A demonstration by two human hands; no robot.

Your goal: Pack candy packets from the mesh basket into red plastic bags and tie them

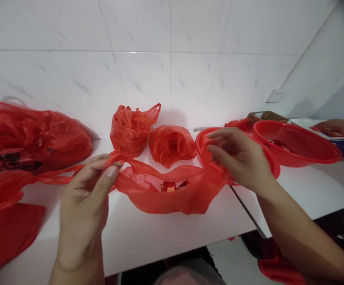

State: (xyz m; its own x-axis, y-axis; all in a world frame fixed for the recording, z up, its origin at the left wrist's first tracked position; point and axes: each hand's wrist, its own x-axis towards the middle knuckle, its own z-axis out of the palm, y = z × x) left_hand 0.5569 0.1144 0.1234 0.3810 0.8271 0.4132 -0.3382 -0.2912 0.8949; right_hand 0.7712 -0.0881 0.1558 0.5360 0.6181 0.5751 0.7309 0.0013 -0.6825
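Observation:
A thin red plastic bag [172,202] is stretched open in front of me over the white table. Inside its mouth show small wrapped packets [172,187] in red and dark colours; their kind is too small to make out. My left hand [84,198] pinches the bag's left handle between thumb and fingers. At the opposite side, my right hand [243,160] is closed on the bag's right edge, its fingertips partly hidden by red plastic and by the red basket behind.
Two bunched red bags [132,130] [172,144] stand by the tiled wall. Larger red bags [38,134] fill the left. A red mesh basket [274,162] and a red basin [302,154] sit right, near another person's hand [341,128] and a cardboard box [268,115].

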